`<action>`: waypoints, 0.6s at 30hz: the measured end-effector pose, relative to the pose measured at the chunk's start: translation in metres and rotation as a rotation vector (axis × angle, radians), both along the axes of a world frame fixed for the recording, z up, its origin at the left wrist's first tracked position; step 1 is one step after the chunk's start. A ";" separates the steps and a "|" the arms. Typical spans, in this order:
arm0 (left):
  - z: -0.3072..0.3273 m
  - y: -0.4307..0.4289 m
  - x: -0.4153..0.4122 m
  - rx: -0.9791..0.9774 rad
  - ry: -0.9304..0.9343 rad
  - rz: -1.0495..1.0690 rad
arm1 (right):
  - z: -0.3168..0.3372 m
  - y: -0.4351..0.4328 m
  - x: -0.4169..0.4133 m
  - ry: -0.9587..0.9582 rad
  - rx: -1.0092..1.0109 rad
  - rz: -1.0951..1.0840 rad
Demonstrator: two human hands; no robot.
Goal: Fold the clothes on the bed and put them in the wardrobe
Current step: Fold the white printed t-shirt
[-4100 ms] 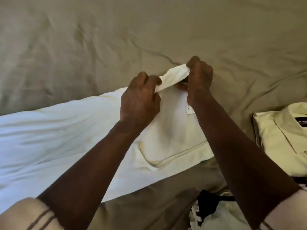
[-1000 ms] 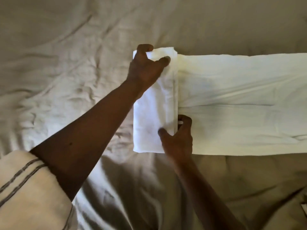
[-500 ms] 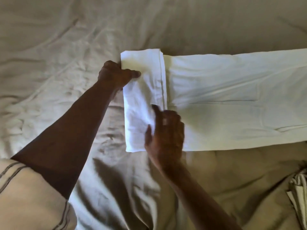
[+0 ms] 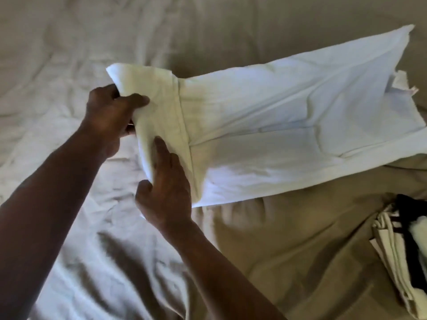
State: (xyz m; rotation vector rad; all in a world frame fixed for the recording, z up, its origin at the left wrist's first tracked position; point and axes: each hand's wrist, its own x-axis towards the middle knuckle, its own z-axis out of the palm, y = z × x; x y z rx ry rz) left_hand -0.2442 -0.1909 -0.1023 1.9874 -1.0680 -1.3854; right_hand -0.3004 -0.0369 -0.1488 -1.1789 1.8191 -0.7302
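A long white garment (image 4: 288,125), folded into a narrow strip, lies slanted across the beige bed sheet (image 4: 69,54). Its left end is folded over into a thick flap. My left hand (image 4: 111,116) grips that flap at its left edge, thumb on top, and holds it lifted off the sheet. My right hand (image 4: 165,185) rests on the near part of the flap with fingers straight, the index finger pointing up along the fold. The strip's far right end, with a small label (image 4: 403,85), lies raised towards the upper right.
A cream garment with black trim (image 4: 402,248) lies bunched at the right edge of the bed. Wrinkled sheet spreads to the left and in front of me.
My left hand has lifted the folded end off the sheet, and the strip now lies slanted. My right hand has slid down along the fold. The view shifted right, showing more of the cream garment.
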 end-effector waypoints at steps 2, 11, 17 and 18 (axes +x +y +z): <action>0.018 0.001 -0.028 -0.034 0.043 -0.032 | 0.019 0.011 -0.036 -0.239 -0.023 -0.144; -0.001 0.006 -0.200 -0.048 0.055 -0.126 | 0.009 0.033 -0.208 -0.235 0.108 -0.407; -0.033 0.019 -0.220 -0.076 -0.175 -0.135 | -0.008 0.033 -0.259 -0.131 0.258 -0.352; -0.037 0.024 -0.210 -0.124 -0.338 -0.085 | -0.010 0.034 -0.260 -0.102 0.235 -0.337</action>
